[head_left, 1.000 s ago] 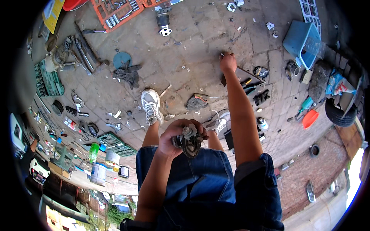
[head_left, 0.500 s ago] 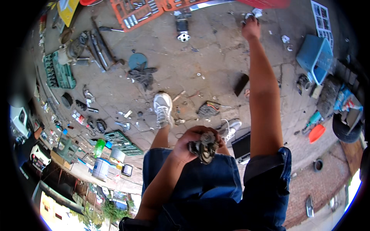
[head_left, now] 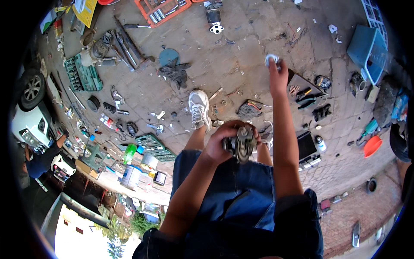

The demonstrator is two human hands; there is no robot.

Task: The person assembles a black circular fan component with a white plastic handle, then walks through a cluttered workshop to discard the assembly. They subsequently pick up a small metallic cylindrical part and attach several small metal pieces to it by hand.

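Observation:
Above my lap, my left hand [head_left: 220, 142] is wrapped round a greasy metal machine part [head_left: 243, 146] with a round face and a stubby protruding end. My right hand [head_left: 278, 77] is held out ahead over the paving, fingers pinched on a small white and pale-blue roundish object [head_left: 271, 58] whose kind I cannot make out. Beside that hand lies a dark tray [head_left: 317, 88] with pliers and small parts. A dark glove [head_left: 249, 109] rests on the ground just beyond the metal part.
An orange socket case [head_left: 166, 15] and a motor-like unit [head_left: 214, 19] lie far ahead. Green socket sets [head_left: 84, 73] and a grey glove [head_left: 176, 73] are on the left. To the right stand a blue bin [head_left: 366, 47] and a bottle [head_left: 319, 143]. Another person [head_left: 41, 162] crouches by a white car.
My right hand has drawn back toward me from the far litter, bringing the small white object along. My left hand still grips the metal part. The view has shifted, uncovering the dark tray.

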